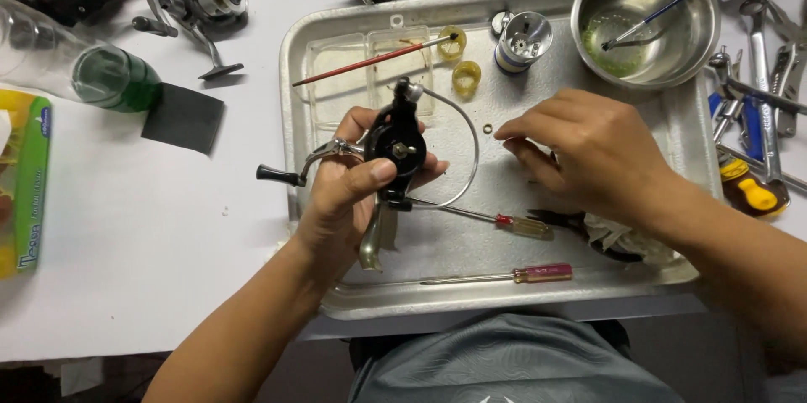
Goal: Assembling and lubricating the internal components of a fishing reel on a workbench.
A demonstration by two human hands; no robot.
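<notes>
Reassembly underway, I judge; my left hand clasps the black reel body mid-frame; right hand, fingers curled, empty, nears the small washer; next needs a fine pinch.

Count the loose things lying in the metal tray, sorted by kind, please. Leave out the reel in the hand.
Screwdrivers: 2, one and another
Yellow rings: 2, one and another
Red-handled brush: 1
Spool: 1
Steel bowl: 1
Clear plastic box: 1
Small washer: 1
Total: 9
</notes>
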